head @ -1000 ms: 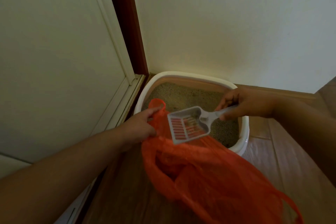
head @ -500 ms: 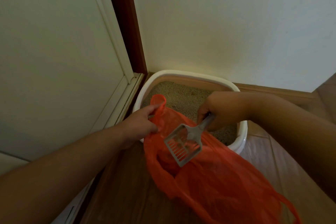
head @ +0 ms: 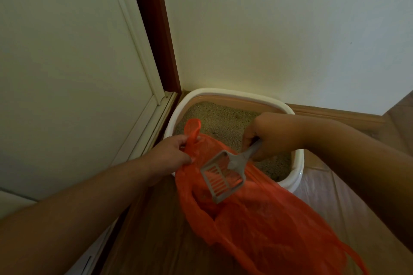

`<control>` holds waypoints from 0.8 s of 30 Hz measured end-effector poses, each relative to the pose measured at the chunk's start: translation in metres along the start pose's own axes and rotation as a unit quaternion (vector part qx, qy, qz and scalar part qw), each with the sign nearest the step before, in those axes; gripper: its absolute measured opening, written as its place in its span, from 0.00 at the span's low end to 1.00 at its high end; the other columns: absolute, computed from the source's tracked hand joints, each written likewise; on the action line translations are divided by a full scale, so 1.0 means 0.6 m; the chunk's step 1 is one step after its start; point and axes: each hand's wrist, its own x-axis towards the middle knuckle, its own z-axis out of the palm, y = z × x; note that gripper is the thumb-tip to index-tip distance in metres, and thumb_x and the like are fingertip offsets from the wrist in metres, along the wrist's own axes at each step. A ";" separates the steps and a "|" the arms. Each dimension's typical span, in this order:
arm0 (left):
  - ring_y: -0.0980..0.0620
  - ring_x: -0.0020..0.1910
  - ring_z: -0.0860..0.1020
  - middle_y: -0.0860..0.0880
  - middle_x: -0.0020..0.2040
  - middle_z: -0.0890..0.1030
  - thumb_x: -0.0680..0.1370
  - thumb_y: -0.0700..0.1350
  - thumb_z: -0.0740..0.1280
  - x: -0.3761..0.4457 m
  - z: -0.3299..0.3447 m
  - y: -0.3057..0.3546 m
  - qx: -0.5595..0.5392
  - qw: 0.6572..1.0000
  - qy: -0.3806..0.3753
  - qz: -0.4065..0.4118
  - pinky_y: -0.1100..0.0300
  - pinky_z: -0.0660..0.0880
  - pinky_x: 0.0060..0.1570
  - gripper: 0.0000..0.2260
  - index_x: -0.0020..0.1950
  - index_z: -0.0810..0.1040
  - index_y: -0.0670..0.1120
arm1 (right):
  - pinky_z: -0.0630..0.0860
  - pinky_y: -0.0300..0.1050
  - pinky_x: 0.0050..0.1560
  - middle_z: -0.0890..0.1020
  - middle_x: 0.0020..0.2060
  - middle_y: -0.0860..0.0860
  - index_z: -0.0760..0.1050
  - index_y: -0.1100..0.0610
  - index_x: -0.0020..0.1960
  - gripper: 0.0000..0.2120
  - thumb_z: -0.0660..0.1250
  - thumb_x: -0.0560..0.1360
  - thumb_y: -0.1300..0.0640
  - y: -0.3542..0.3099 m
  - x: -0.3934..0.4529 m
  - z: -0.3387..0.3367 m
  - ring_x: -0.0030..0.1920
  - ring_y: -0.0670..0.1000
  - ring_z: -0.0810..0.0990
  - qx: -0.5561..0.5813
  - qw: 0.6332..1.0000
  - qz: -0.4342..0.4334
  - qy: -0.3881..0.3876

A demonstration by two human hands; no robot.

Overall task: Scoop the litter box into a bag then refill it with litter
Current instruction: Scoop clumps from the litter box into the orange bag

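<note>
The left hand (head: 173, 152) reached in from the lower left with its forearm stretched across the view, and its fingers and thumb pinched the edge of the orange plastic bag (head: 257, 219) just below one upright handle loop, holding the mouth of the bag up. The right hand (head: 271, 135) came in from the right, its arm bent across the litter box (head: 297, 163), with the back of the hand toward the camera and the fingers curled round the handle of the grey scoop (head: 223, 177). The scoop pointed downward and toward the left, its slotted head tipped over the open mouth of the bag; the orange plastic showed through the slots.

The litter box sat on the wooden floor (head: 161, 230) in the corner, against the white wall (head: 279, 29) and beside the door frame (head: 154, 29). Sandy litter (head: 219, 118) covered its inside.

The right hand's fingertips were hidden behind the hand and the scoop handle. The near side of the box was covered by the bag and the right hand. The bag's lower right part ran out of the picture. What lay inside the bag was dark and blurred and could not be made out, nor could it be told whether anything remained in the scoop.
</note>
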 end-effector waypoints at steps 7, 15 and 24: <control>0.51 0.51 0.85 0.51 0.55 0.84 0.77 0.33 0.70 0.006 -0.004 -0.002 0.027 0.999 0.037 -0.004 0.52 0.84 0.51 0.23 0.66 0.80 0.55 | 0.78 0.34 0.35 0.87 0.42 0.47 0.85 0.51 0.50 0.06 0.77 0.73 0.56 0.004 -0.006 -0.005 0.38 0.48 0.86 0.073 0.996 0.031 -0.028; 0.49 0.46 0.87 0.50 0.51 0.86 0.74 0.30 0.70 0.010 -0.003 -0.010 0.065 0.996 0.045 -0.036 0.49 0.85 0.49 0.24 0.64 0.82 0.53 | 0.71 0.41 0.31 0.85 0.39 0.57 0.86 0.55 0.51 0.09 0.78 0.71 0.58 0.082 -0.028 -0.016 0.30 0.49 0.76 0.329 0.932 0.093 0.120; 0.48 0.47 0.87 0.49 0.52 0.86 0.73 0.31 0.70 0.021 -0.003 -0.015 0.069 0.995 0.054 -0.043 0.44 0.84 0.52 0.24 0.64 0.82 0.52 | 0.85 0.50 0.40 0.85 0.36 0.51 0.80 0.56 0.48 0.06 0.72 0.77 0.54 0.173 0.025 0.091 0.32 0.47 0.85 0.175 0.880 0.295 0.330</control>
